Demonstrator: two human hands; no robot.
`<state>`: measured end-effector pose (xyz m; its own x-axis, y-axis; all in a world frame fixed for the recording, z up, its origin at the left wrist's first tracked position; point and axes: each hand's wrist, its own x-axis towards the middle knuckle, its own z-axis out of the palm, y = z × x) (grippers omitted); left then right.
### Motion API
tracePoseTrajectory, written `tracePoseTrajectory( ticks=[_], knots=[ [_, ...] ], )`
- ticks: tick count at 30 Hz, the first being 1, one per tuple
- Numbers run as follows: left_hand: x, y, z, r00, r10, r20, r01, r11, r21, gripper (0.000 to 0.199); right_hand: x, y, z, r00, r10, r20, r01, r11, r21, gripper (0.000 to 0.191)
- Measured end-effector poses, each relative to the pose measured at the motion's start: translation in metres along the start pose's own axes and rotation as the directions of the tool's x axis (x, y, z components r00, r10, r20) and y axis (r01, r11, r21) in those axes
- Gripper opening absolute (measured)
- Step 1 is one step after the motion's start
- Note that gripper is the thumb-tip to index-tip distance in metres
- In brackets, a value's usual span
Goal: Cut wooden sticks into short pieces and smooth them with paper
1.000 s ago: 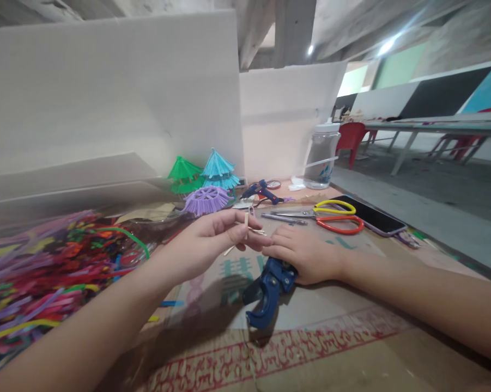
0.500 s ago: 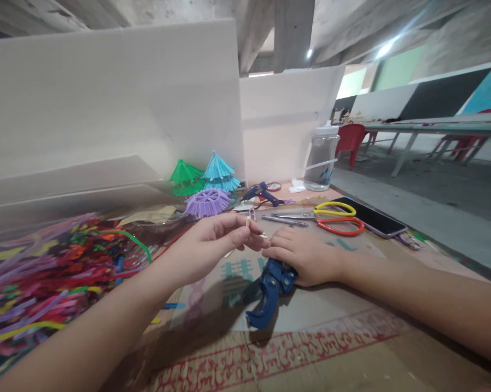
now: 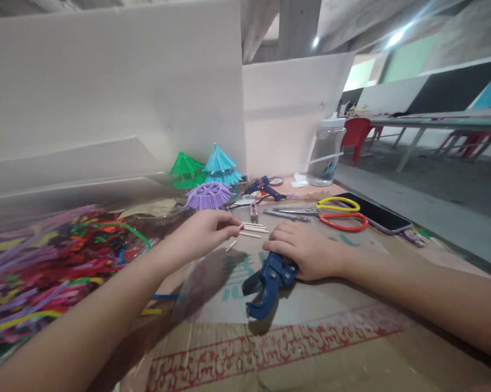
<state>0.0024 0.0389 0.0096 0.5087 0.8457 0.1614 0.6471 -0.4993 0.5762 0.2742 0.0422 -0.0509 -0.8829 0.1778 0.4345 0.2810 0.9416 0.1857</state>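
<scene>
Fuzzy stems (image 3: 44, 272): a tangled, many-coloured heap beside my left forearm.
Green cone piece (image 3: 183, 171): standing at the back, just left of the blue one.
My left hand (image 3: 206, 231): thumb and fingers drawn close together at the near ends of the sticks; I cannot tell whether they pinch one.
Purple ring piece (image 3: 210, 196): in front of the green and blue pieces, beyond my left hand.
Light-blue cone piece (image 3: 220, 163): two-tiered, upright.
Short stick (image 3: 231, 245): lying apart, just below my left fingers.
Thin wooden sticks (image 3: 254, 230): a few, side by side, between my two hands.
Pink-handled tool (image 3: 254, 211): just behind the sticks.
Glue gun (image 3: 264, 188): on its side, farther back.
Blue cutter (image 3: 270, 280): on the surface (image 3: 331, 354), jaws apart and pointing towards me, its handle end under my right hand.
Pen (image 3: 288, 216): beside the scissors (image 3: 310, 211).
My right hand (image 3: 302, 250): fingers curled over the cutter's handle.
Bottle (image 3: 327, 149): upright, at the back.
Phone (image 3: 382, 214): flat, right of the scissors' yellow and orange loops.
</scene>
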Motion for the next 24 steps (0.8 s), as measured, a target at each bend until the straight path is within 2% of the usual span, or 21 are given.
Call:
tracePoseTrajectory(
  ticks=[3, 5, 9, 13, 18, 24],
  knots=[
    [-0.008, 0.016, 0.001, 1.000, 0.017, -0.002, -0.017, 0.954, -0.299, 0.028, -0.001, 0.000, 0.000, 0.999, 0.052, 0.014, -0.052, 0.999, 0.011, 0.049],
    [-0.014, 0.028, 0.002, 0.998, 0.041, -0.048, -0.057, 0.907, -0.418, 0.025, -0.003, 0.001, 0.001, 0.996, 0.093, -0.013, -0.093, 0.996, 0.013, 0.054],
    [-0.026, 0.048, 0.003, 0.988, 0.040, -0.150, -0.097, 0.910, -0.402, 0.017, -0.008, 0.006, 0.003, 0.989, 0.136, -0.052, -0.135, 0.990, 0.029, 0.063],
    [-0.033, 0.057, 0.004, 0.978, 0.022, -0.205, -0.100, 0.921, -0.377, 0.016, -0.009, 0.007, 0.003, 0.993, 0.107, -0.053, -0.108, 0.994, -0.011, 0.062],
    [-0.034, 0.061, 0.005, 0.983, 0.023, -0.180, -0.102, 0.887, -0.450, 0.017, -0.005, 0.005, 0.003, 0.996, 0.071, -0.053, -0.073, 0.997, -0.039, 0.054],
    [-0.032, 0.063, 0.006, 0.989, -0.005, -0.149, -0.077, 0.841, -0.535, 0.016, -0.005, 0.006, 0.004, 0.996, 0.071, -0.056, -0.074, 0.996, -0.047, 0.054]
  ],
)
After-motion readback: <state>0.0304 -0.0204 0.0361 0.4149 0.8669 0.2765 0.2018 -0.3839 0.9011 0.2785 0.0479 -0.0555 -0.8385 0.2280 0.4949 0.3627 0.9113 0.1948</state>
